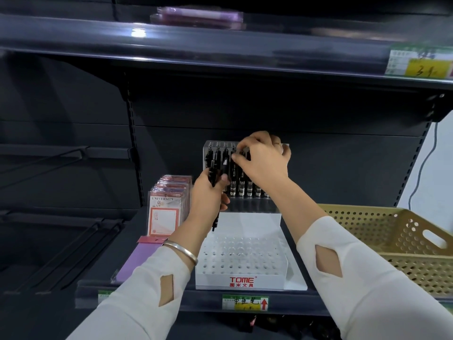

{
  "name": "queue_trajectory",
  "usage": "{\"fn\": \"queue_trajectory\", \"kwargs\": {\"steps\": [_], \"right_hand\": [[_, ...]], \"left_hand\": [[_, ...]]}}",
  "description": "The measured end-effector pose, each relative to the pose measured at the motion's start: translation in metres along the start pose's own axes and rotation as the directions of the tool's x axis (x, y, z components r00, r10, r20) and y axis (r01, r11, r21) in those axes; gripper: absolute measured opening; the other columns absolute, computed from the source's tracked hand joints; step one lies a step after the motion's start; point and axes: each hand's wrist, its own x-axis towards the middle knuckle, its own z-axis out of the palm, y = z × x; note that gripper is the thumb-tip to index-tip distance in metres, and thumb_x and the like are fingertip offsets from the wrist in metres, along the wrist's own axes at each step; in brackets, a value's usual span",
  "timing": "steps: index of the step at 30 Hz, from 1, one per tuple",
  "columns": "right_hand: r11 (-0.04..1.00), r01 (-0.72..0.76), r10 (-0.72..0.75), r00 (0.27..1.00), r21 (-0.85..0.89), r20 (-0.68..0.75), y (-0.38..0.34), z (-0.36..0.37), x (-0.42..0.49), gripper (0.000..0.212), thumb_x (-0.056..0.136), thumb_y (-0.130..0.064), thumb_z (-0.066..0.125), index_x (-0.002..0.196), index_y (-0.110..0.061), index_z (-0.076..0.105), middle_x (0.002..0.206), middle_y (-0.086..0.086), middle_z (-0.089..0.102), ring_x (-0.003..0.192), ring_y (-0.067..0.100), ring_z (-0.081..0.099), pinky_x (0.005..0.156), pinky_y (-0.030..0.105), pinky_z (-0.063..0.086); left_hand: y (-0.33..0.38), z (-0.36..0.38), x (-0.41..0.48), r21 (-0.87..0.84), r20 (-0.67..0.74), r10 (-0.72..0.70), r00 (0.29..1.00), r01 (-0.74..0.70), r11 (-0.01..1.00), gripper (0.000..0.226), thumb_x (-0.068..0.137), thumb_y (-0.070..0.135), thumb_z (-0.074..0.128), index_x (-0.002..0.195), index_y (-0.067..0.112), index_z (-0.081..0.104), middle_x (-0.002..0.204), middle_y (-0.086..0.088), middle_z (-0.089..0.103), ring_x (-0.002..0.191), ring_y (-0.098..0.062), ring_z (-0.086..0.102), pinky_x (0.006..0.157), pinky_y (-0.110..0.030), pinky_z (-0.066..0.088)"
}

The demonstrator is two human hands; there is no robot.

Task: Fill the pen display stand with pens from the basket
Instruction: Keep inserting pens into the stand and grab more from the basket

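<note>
my left hand [210, 193] gripping a bundle of black pens [212, 172] before the pen display stand [215, 280], my right hand [263, 159] pinching a pen [234, 179] in its back row, basket [392, 231] right of it

The pen display stand [247, 278] is showing smooth, glossy white plastic on its lower tier and clear plastic on its upper tier. The pens [241, 185] are presenting glossy black plastic barrels with clear sections. The basket [392, 241] is showing matt tan plastic, perforated throughout. The shelf [331, 155] is presenting dark, matt painted metal; its front rail [220, 45] is reflecting light as glossy clear plastic. The sleeves [367, 278] are reading as soft white knit cloth. The bracelet [182, 249] is gleaming as polished metal. The notepad packs [164, 214] are shining with glossy clear film over paper.
</note>
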Motion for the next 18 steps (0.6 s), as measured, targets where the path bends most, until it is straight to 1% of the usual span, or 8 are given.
{"fn": "queue_trajectory", "kwargs": {"steps": [2, 4, 5, 7, 9, 12, 15, 18], "right_hand": [[0.999, 0.028, -0.032, 0.983, -0.026, -0.183, 0.000, -0.005, -0.006, 0.023, 0.092, -0.036, 0.052, 0.106, -0.025, 0.066, 0.121, -0.004, 0.052, 0.118, 0.023, 0.040, 0.101, 0.038, 0.026], [0.998, 0.038, -0.027, 0.973, 0.042, -0.229, -0.004, -0.010, -0.012, 0.024, 0.094, -0.031, 0.049, 0.105, -0.020, 0.067, 0.113, 0.000, 0.057, 0.107, 0.023, 0.047, 0.086, 0.030, 0.034], [0.988, 0.033, -0.007, 0.986, 0.154, -0.166, -0.008, -0.012, -0.014, 0.024, 0.095, -0.031, 0.049, 0.105, -0.018, 0.067, 0.108, 0.000, 0.059, 0.099, 0.019, 0.051, 0.080, 0.027, 0.038], [0.915, -0.039, 0.018, 0.998, 0.402, 0.056, -0.018, -0.014, -0.021, 0.022, 0.094, -0.032, 0.053, 0.099, -0.016, 0.066, 0.095, -0.002, 0.063, 0.082, 0.009, 0.056, 0.068, 0.018, 0.041], [0.858, -0.118, 0.024, 0.981, 0.499, 0.191, -0.025, -0.015, -0.028, 0.022, 0.093, -0.028, 0.057, 0.090, -0.008, 0.066, 0.079, 0.001, 0.063, 0.065, 0.006, 0.054, 0.058, 0.015, 0.040], [0.754, -0.252, 0.121, 0.961, 0.606, 0.250, -0.026, -0.018, -0.032, 0.020, 0.093, -0.023, 0.057, 0.083, -0.008, 0.065, 0.063, 0.000, 0.059, 0.051, 0.006, 0.052, 0.049, 0.018, 0.043], [0.557, -0.388, 0.301, 0.918, 0.734, 0.257, -0.020, -0.023, -0.031, 0.020, 0.095, -0.022, 0.053, 0.078, -0.015, 0.059, 0.067, 0.002, 0.060, 0.059, 0.014, 0.056, 0.051, 0.022, 0.046], [0.383, -0.450, 0.443, 0.856, 0.807, 0.267, -0.012, -0.027, -0.033, 0.019, 0.097, -0.017, 0.050, 0.079, -0.013, 0.054, 0.071, 0.004, 0.059, 0.056, 0.012, 0.056, 0.051, 0.022, 0.048]], "left_hand": [[0.002, -0.003, -0.002, -0.009, -0.018, 0.010, 1.000, -0.011, 1.000, 0.002, 0.096, 0.014, 0.048, 0.095, 0.014, 0.050, 0.076, 0.001, 0.058, 0.041, -0.009, 0.047, 0.039, -0.021, 0.042], [0.005, -0.005, -0.007, -0.058, -0.024, 0.016, 1.000, -0.017, 0.998, 0.007, 0.096, 0.014, 0.049, 0.089, 0.016, 0.050, 0.071, -0.001, 0.057, 0.041, -0.008, 0.048, 0.039, -0.021, 0.042], [0.007, -0.006, -0.010, -0.086, -0.011, 0.023, 1.000, -0.024, 0.996, 0.008, 0.096, 0.014, 0.049, 0.088, 0.016, 0.051, 0.070, -0.002, 0.057, 0.042, -0.008, 0.049, 0.040, -0.021, 0.042], [0.013, -0.008, -0.017, -0.110, 0.034, 0.040, 0.999, -0.036, 0.993, 0.004, 0.095, 0.013, 0.050, 0.091, 0.013, 0.053, 0.070, -0.004, 0.059, 0.046, -0.011, 0.052, 0.042, -0.022, 0.045], [0.017, -0.011, -0.022, -0.111, 0.079, 0.047, 0.996, -0.038, 0.993, 0.006, 0.095, 0.013, 0.050, 0.098, 0.009, 0.054, 0.072, -0.005, 0.061, 0.049, -0.014, 0.055, 0.044, -0.023, 0.047], [0.020, -0.023, -0.027, -0.083, 0.170, 0.003, 0.985, 0.011, 0.996, 0.007, 0.096, 0.015, 0.049, 0.096, 0.012, 0.055, 0.072, -0.006, 0.063, 0.047, -0.015, 0.059, 0.045, -0.024, 0.048], [0.018, -0.037, -0.032, -0.034, 0.204, -0.088, 0.975, 0.097, 0.995, 0.009, 0.096, 0.015, 0.048, 0.089, 0.014, 0.053, 0.068, -0.006, 0.062, 0.042, -0.012, 0.054, 0.040, -0.021, 0.043], [0.015, -0.042, -0.035, -0.016, 0.172, -0.119, 0.978, 0.123, 0.992, 0.011, 0.096, 0.014, 0.049, 0.085, 0.016, 0.053, 0.067, -0.005, 0.059, 0.042, -0.011, 0.046, 0.038, -0.022, 0.036]]}}
